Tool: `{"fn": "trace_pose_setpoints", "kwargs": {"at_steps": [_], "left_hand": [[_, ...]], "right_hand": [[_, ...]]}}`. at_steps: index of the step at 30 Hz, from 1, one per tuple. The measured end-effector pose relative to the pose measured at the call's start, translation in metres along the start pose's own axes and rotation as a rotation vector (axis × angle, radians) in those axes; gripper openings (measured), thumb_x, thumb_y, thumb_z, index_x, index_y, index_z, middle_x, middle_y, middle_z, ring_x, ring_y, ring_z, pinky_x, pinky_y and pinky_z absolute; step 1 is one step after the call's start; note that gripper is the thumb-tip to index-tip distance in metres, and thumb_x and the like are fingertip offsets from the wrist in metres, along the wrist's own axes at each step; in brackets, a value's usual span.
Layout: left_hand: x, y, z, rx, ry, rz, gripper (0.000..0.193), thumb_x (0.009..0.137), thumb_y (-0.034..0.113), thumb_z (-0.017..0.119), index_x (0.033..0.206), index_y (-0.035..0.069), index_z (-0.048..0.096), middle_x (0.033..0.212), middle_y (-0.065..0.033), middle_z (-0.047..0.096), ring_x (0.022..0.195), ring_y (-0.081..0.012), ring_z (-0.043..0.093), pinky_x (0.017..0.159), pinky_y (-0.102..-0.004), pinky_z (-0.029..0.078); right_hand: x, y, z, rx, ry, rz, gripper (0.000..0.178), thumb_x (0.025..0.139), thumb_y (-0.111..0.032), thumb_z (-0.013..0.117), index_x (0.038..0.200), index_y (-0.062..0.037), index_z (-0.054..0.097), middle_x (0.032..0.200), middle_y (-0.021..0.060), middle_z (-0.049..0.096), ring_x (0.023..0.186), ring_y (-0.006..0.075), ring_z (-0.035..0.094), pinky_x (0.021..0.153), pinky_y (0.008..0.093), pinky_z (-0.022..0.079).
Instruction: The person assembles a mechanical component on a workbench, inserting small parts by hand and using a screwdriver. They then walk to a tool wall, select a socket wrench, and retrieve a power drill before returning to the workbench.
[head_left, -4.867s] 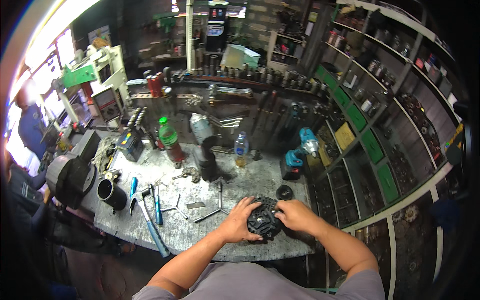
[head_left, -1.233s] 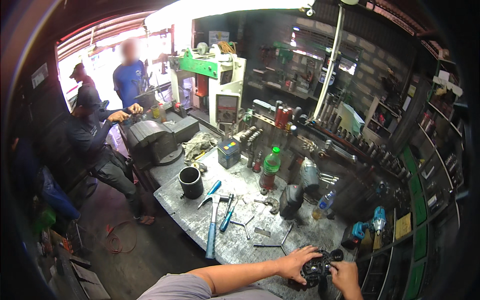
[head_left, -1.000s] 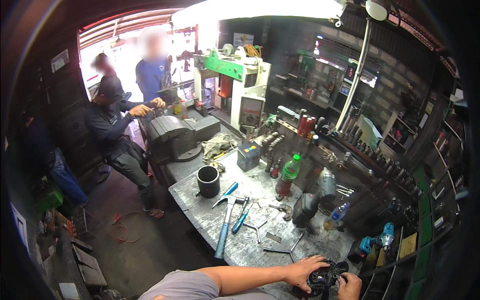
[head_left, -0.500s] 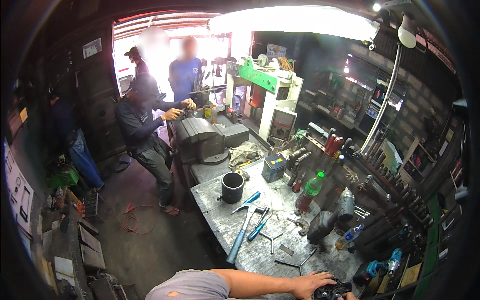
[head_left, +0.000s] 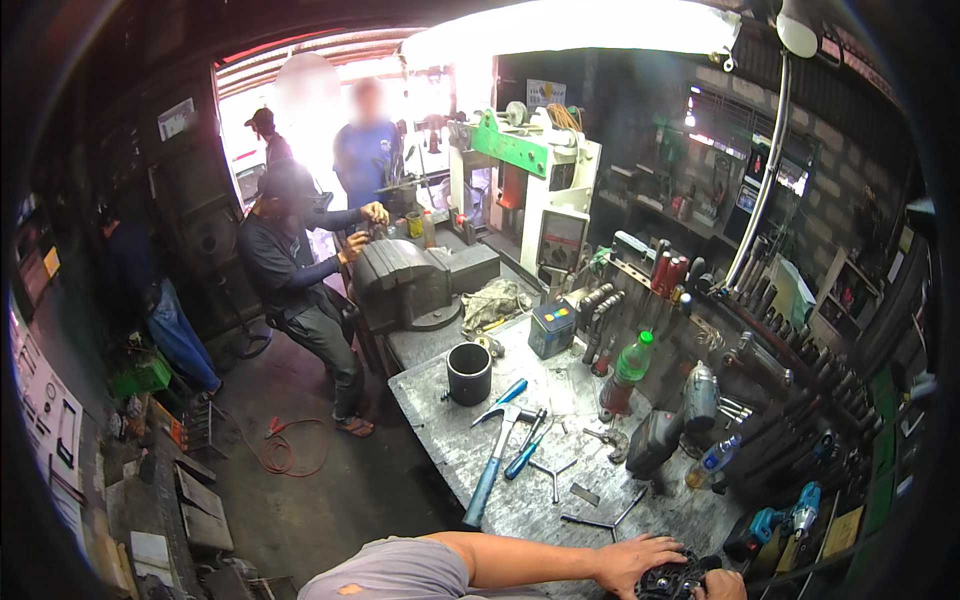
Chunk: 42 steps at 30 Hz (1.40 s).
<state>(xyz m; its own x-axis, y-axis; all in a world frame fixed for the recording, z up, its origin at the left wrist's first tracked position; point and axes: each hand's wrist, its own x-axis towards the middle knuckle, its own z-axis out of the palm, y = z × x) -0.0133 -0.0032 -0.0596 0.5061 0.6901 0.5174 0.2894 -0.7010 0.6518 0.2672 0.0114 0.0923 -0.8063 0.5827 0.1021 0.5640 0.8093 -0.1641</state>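
At the bottom right, a round black mechanical part (head_left: 668, 582) with open gaps and small bright bits lies on the metal bench top (head_left: 420, 390). My left hand (head_left: 640, 562) reaches over its left side, fingers laid along the top and gripping it. Against its right side, my right hand (head_left: 722, 585) is closed with curled fingers; the lower edge cuts off part of it. Just beyond my left hand lie a Y-shaped wrench (head_left: 610, 522) and a small flat metal plate (head_left: 585, 494). Another Y-shaped wrench (head_left: 554, 478) is farther off.
A blue-handled hammer (head_left: 487, 483), pliers (head_left: 527, 455) and a black cylinder (head_left: 469, 374) occupy the bench's left. Bottles (head_left: 630, 365), a cordless drill (head_left: 700, 400) and a blue power tool (head_left: 800, 512) line the right. Past the bench, a person (head_left: 300, 250) works at a large vise (head_left: 405, 280).
The view has shifted, so the bench sits slightly differently. My right hand now shows more, against the black part; my left hand stays on it. The person at the vise has moved their hands.
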Motion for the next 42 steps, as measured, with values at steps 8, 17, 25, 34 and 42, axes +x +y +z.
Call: {"fn": "trace_pose_setpoints", "kwargs": {"at_steps": [8, 17, 25, 34, 42], "left_hand": [[0.001, 0.016, -0.029, -0.038, -0.084, -0.097, 0.124, 0.064, 0.052, 0.101, 0.168, 0.014, 0.046, 0.173, -0.0257, 0.044, 0.16, -0.0483, 0.041, 0.132, -0.0618, 0.03], [-0.026, 0.018, -0.021, 0.095, -0.013, -0.11, 0.118, 0.074, 0.067, 0.095, 0.167, 0.013, 0.048, 0.175, -0.0257, 0.039, 0.161, -0.0475, 0.039, 0.131, -0.065, 0.031], [-0.018, -0.098, -0.037, 0.349, 0.125, -0.418, 0.043, 0.097, 0.018, 0.077, 0.137, 0.004, 0.07, 0.14, -0.0202, 0.071, 0.128, -0.0407, 0.067, 0.113, -0.0484, 0.053], [0.062, -0.19, -0.019, 0.762, -0.247, -0.617, 0.029, 0.101, 0.014, 0.06, 0.092, 0.005, 0.086, 0.103, -0.0208, 0.084, 0.099, -0.0378, 0.082, 0.088, -0.0486, 0.067], [0.082, -0.103, -0.039, 0.404, 0.287, -0.387, 0.018, 0.099, 0.012, 0.076, 0.108, -0.001, 0.083, 0.102, -0.0238, 0.081, 0.102, -0.0405, 0.08, 0.093, -0.047, 0.063]], "right_hand": [[-0.007, -0.008, 0.025, 0.026, -0.005, 0.378, 0.024, 0.086, -0.018, 0.086, 0.103, -0.003, 0.076, 0.094, 0.0223, 0.074, 0.096, 0.0486, 0.071, 0.085, 0.0577, 0.055], [-0.018, -0.02, 0.005, 0.143, 0.573, 0.308, 0.042, 0.085, -0.035, 0.087, 0.101, -0.0036, 0.065, 0.087, 0.0143, 0.062, 0.078, 0.0362, 0.061, 0.077, 0.0465, 0.048], [-0.09, -0.074, 0.091, 0.394, 0.81, 0.894, 0.039, 0.088, -0.027, 0.082, 0.113, 0.0015, 0.069, 0.089, 0.016, 0.07, 0.078, 0.0328, 0.069, 0.073, 0.0429, 0.056], [-0.138, -0.112, 0.121, 0.263, 0.779, 0.91, 0.032, 0.085, -0.021, 0.086, 0.108, -0.0034, 0.072, 0.098, 0.0195, 0.074, 0.091, 0.0452, 0.073, 0.081, 0.0504, 0.059], [-0.184, -0.114, 0.139, 0.328, 0.857, 1.025, 0.03, 0.086, -0.014, 0.086, 0.11, -0.0027, 0.072, 0.098, 0.0191, 0.076, 0.089, 0.043, 0.076, 0.078, 0.0485, 0.06]]}}
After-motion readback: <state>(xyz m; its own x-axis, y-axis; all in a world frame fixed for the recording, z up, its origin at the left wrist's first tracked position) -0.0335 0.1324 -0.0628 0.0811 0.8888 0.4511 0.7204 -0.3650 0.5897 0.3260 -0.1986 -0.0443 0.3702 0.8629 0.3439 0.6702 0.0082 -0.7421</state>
